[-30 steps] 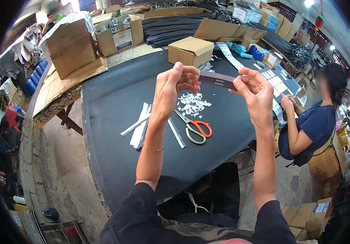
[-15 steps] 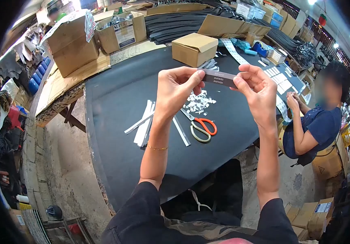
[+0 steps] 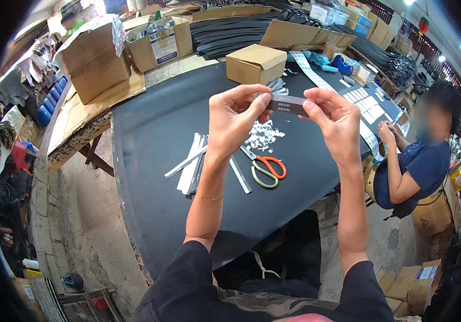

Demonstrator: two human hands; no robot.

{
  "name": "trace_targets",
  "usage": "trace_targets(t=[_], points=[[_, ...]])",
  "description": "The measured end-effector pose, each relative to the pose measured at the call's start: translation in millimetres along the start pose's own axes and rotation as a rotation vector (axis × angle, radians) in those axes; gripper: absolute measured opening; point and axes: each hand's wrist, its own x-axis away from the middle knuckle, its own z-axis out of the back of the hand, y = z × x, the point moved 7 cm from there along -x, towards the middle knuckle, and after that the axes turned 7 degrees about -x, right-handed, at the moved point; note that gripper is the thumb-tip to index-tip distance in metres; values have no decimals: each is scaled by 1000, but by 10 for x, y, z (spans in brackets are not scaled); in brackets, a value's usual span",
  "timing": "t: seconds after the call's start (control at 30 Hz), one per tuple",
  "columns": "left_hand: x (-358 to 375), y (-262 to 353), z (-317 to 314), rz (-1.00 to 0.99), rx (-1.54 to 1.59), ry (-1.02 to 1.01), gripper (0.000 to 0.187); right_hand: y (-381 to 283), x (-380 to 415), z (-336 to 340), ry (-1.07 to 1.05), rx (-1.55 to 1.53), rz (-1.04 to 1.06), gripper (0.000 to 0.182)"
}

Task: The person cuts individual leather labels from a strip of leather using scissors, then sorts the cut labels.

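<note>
Between my two hands, above the table, stretches a dark label strip (image 3: 288, 104) with rows of light lettering; the word GENUINE is legible. My left hand (image 3: 237, 115) pinches its left end between thumb and fingers. At the other end, my right hand (image 3: 336, 121) grips it the same way. Scissors (image 3: 267, 167) with one orange and one pale handle lie below the hands, blades partly over a heap of small white cut pieces (image 3: 264, 135). Several white and dark strips (image 3: 187, 163) lie on the table, partly hidden by my left forearm.
The black-topped table (image 3: 150, 214) carries a closed cardboard box (image 3: 256, 63) near its far side. At the right a co-worker (image 3: 415, 166) sits beside white labels (image 3: 367, 104) and a long printed band (image 3: 311, 70). Open cartons (image 3: 159, 43) and black straps (image 3: 235, 32) stand behind.
My right hand has shifted slightly left and up, closer to my left hand. The strip shows less of its lettered face than before. Both hands keep their pinch.
</note>
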Motion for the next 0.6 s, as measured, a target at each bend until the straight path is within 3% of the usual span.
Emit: trace_targets(t=[0.27, 0.6], points=[[32, 88, -3, -77, -150, 75, 13, -9, 33, -16, 11, 17, -31, 20], [38, 122, 8, -50, -103, 114, 14, 16, 50, 2, 49, -13, 32, 20]])
